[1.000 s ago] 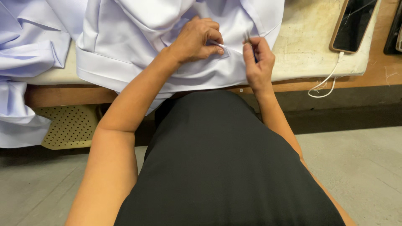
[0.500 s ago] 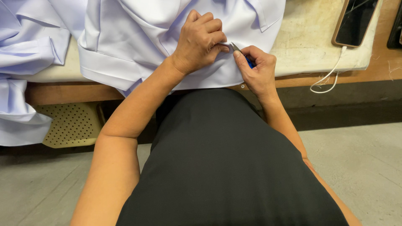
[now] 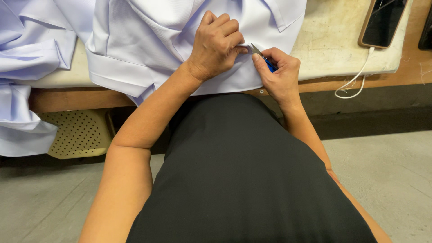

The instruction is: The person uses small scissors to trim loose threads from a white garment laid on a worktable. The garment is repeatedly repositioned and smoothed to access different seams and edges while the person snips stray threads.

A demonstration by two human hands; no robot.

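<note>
- The left hand pinches a fold of the white shirt, which lies on the padded table.
- The right hand has its fingers closed tight around small blue snips, blades touching that fold.
- This looks like thread trimming; the cut needs a steady, tiny squeeze without nicking the cloth.

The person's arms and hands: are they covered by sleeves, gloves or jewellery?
Both arms are bare as far as the view shows, no sleeves. The left hand and right hand wear no gloves; no rings, watch or bracelets show. The body wears a plain black garment.
</note>
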